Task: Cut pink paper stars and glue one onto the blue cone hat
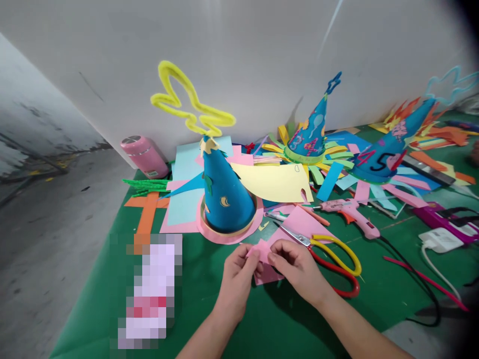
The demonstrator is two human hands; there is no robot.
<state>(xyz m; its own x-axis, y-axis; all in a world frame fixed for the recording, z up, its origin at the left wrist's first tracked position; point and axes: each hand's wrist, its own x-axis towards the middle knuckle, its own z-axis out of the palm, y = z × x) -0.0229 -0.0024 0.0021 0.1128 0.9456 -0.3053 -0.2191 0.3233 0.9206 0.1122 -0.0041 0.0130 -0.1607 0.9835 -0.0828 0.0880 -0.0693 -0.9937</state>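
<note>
Between my two hands is a small piece of pink paper (263,251). My left hand (239,271) pinches its left side, and my right hand (294,267) grips its right edge. Another pink paper scrap (268,275) shows just below the fingers. Just beyond my hands stands a blue paper cone hat (228,199) with a pink brim and a yellow fuzzy star outline (215,119) on top. Scissors (337,259) with one yellow and one red handle lie right beside my right hand, blades pointing toward the hat.
A pink glue gun (354,214) lies to the right, its black cord trailing. Two more decorated blue cone hats (310,132) (392,149) stand behind amid paper strips. At left are a pink bottle (145,155), orange strips (147,217) and a blurred-out pale object (155,289) on the green table (97,299).
</note>
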